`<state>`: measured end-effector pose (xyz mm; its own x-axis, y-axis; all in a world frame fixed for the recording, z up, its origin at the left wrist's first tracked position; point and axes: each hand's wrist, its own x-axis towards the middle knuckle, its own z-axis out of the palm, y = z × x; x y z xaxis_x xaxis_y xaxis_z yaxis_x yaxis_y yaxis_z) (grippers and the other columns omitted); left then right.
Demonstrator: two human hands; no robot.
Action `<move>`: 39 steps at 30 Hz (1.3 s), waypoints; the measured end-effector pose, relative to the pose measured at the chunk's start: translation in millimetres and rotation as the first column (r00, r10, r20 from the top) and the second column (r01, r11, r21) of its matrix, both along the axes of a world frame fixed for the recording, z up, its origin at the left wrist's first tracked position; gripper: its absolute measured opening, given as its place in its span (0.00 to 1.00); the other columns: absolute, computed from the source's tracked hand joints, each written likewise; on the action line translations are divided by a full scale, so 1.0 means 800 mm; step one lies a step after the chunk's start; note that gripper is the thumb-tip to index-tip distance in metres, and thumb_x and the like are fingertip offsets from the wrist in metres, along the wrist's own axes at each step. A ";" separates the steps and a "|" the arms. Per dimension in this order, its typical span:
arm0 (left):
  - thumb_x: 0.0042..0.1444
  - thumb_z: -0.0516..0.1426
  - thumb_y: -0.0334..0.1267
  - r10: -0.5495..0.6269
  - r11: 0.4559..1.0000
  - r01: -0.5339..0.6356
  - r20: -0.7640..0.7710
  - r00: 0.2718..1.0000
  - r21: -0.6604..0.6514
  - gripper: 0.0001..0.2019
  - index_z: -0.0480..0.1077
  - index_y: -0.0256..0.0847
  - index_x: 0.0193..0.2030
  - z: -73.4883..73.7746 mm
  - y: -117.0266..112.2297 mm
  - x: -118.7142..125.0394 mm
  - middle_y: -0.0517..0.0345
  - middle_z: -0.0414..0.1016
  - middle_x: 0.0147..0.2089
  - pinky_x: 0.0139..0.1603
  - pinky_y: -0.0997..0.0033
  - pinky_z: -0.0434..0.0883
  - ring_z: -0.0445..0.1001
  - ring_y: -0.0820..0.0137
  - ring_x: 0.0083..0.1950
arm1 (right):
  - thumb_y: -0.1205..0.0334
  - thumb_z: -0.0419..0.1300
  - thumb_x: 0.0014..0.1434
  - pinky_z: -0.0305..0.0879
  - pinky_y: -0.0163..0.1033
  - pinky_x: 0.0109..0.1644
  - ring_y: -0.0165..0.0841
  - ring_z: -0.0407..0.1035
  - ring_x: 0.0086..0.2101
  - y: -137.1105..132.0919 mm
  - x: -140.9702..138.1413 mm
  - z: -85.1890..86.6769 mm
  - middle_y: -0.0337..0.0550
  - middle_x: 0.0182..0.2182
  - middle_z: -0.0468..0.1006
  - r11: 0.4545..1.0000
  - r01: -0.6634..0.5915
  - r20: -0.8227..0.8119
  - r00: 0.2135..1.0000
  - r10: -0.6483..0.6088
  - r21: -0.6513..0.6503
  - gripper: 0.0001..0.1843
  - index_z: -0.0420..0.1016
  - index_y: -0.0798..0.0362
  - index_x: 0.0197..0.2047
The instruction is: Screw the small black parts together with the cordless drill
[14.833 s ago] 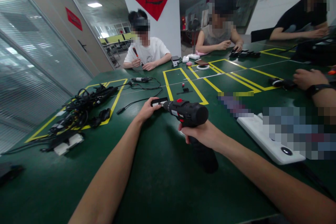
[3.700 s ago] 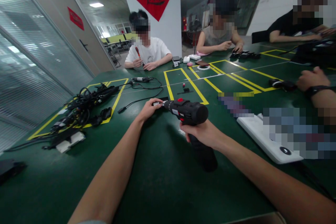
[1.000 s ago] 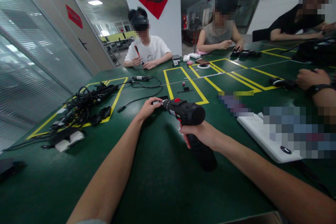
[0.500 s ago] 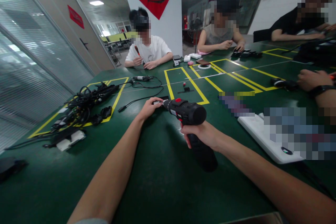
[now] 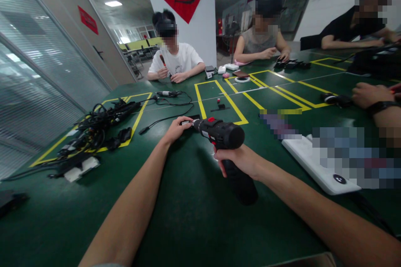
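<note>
A black cordless drill with red parts is in my right hand, whose fingers wrap round its grip. The drill lies nearly level, its chuck pointing left and away from me. At the chuck's front, my left hand rests low on the table with its fingers closed on a small black piece that has a light-coloured part. My fingers and the drill hide most of that piece, and I cannot tell whether the bit touches it. Beyond it lie a little black part and a small red object.
Tangled black cables cover the table's left side, with a black-and-white adapter nearer me. On the right lies a white device. Yellow tape marks the green table. Several people sit around it, one holding a screwdriver.
The whole view has shifted very slightly. Both hands and the drill keep the same pose against each other.
</note>
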<state>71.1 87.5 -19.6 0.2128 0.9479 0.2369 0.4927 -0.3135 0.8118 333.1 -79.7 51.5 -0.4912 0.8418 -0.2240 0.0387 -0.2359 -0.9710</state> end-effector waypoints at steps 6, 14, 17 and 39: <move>0.49 0.61 0.45 0.000 1.000 0.000 -0.014 1.000 -0.004 0.16 0.78 0.42 0.43 0.001 -0.001 0.000 0.52 0.78 0.48 0.62 0.56 0.64 0.73 0.58 0.53 | 0.63 0.59 0.50 0.63 0.38 0.27 0.32 0.67 0.19 0.000 -0.002 -0.002 0.37 0.19 0.72 1.000 0.013 0.018 1.000 -0.013 -0.001 0.04 0.68 0.53 0.31; 0.49 0.61 0.45 -0.009 1.000 0.009 -0.016 1.000 -0.014 0.18 0.77 0.41 0.45 -0.002 0.001 -0.002 0.51 0.78 0.48 0.58 0.58 0.67 0.73 0.58 0.51 | 0.64 0.60 0.50 0.63 0.38 0.27 0.32 0.68 0.19 0.002 -0.002 -0.005 0.38 0.18 0.73 1.000 0.020 0.005 1.000 -0.021 0.003 0.04 0.68 0.53 0.31; 0.49 0.62 0.45 -0.008 1.000 0.008 -0.007 1.000 -0.019 0.17 0.77 0.41 0.44 -0.001 0.000 -0.001 0.51 0.78 0.47 0.58 0.57 0.67 0.73 0.58 0.51 | 0.64 0.59 0.50 0.61 0.38 0.26 0.32 0.67 0.18 0.002 -0.003 -0.007 0.38 0.17 0.72 1.000 0.018 -0.013 1.000 -0.018 0.012 0.04 0.69 0.53 0.30; 0.45 0.63 0.39 -0.011 0.999 0.009 -0.050 0.999 -0.038 0.20 0.76 0.40 0.47 -0.002 0.002 -0.003 0.53 0.77 0.46 0.53 0.60 0.69 0.73 0.61 0.46 | 0.62 0.60 0.48 0.62 0.39 0.26 0.32 0.67 0.18 0.002 -0.001 -0.006 0.38 0.18 0.72 1.000 0.014 -0.021 1.000 -0.014 -0.012 0.05 0.70 0.54 0.30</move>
